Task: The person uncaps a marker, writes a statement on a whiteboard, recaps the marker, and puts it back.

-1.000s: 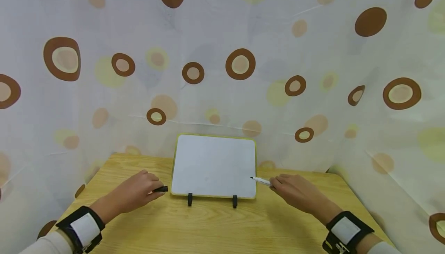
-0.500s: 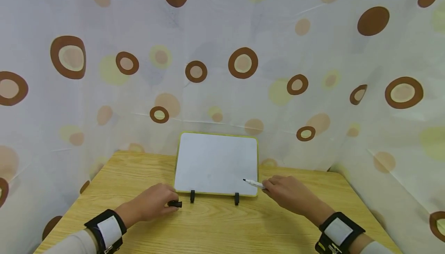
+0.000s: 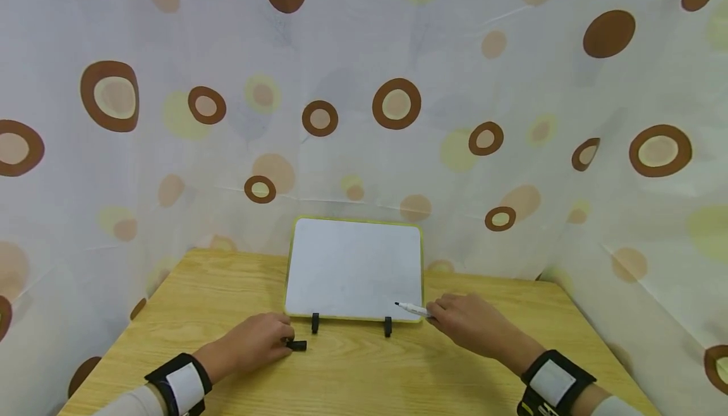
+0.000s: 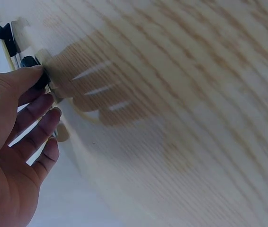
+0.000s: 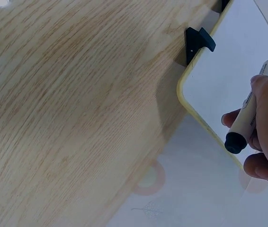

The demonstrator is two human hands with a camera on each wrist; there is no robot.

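Black cap [image 3: 297, 345]: I see the left hand [image 3: 257, 342] pinch it.
White marker [image 3: 412, 309]: gripped by the right hand [image 3: 471, 326].
Whiteboard [image 3: 354, 269]: it stands in two black holders [image 3: 315, 323].

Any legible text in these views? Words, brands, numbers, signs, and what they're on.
None legible.
White marker: small dark print on the barrel, too small and blurred to read.
Whiteboard: no writing visible.
Black cap: no lettering visible.
Right wristband: tiny yellow marks near the frame's bottom edge; can't tell if text.
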